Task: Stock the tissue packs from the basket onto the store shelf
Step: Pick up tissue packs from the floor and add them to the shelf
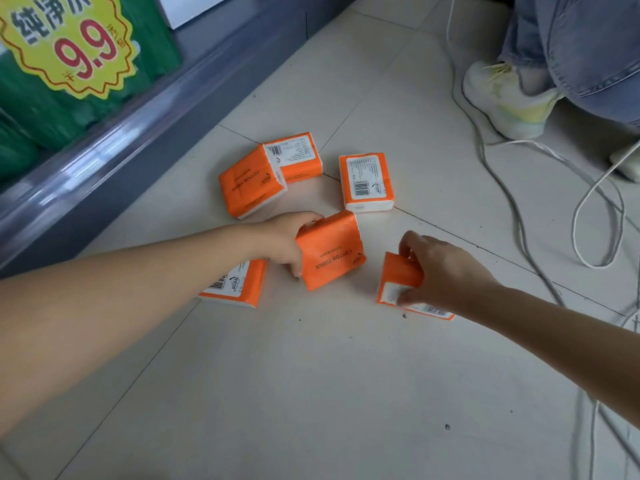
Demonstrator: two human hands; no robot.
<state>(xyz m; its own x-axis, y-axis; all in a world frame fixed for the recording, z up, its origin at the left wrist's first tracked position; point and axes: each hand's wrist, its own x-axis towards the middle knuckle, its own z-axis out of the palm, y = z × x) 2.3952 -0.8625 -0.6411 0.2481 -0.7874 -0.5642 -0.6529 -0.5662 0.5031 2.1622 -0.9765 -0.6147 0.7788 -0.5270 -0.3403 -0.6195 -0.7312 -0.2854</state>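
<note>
Orange film is wrapping six soft rectangular tissue packs, all lying on or just above the pale tiled floor (311, 375) in front of the grey store shelf (104, 157); no basket is showing. The left hand (282, 244) is gripping one orange pack (332, 254) by its left edge, fingers and thumb curled round it, tilting it off the tiles. The right hand (443, 271) is pinching a second orange pack (398, 271), fingers curled over its upper edge and thumb pressing against the white label side.

Four more are waiting: a leaning pack (249, 183) overlapping a label-up pack (299, 155) behind it, a lone pack (366, 180) near them, and a half-hidden pack (239, 284) under the left forearm.

The packs are probably feeling light and squashy, with slightly slick film, so clamping across the narrow sides is likely holding best; squeezing hard risks denting them.

Loose white cables (588, 202) are trailing along the floor's right edge, near another person's pale sneaker (505, 98).
</note>
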